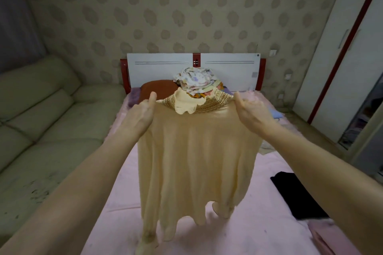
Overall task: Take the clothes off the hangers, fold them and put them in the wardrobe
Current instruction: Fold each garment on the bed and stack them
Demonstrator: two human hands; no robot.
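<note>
A person holds a pale yellow top (pixel 196 151) aloft over the pink bed (pixel 259 203), left hand (pixel 143 114) and right hand (pixel 250 112) each in a pinching grip at a shoulder. Keeping the shoulders level and taut should help it lie flat for folding.

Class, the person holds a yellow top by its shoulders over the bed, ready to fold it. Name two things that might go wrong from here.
1. The top hangs from just a pinch of the left hand and right hand at the shoulders; either side might slip, so it lands crumpled.
2. Its hem and sleeves dangle unevenly above the bed, so laying it down may trap creases.
</note>
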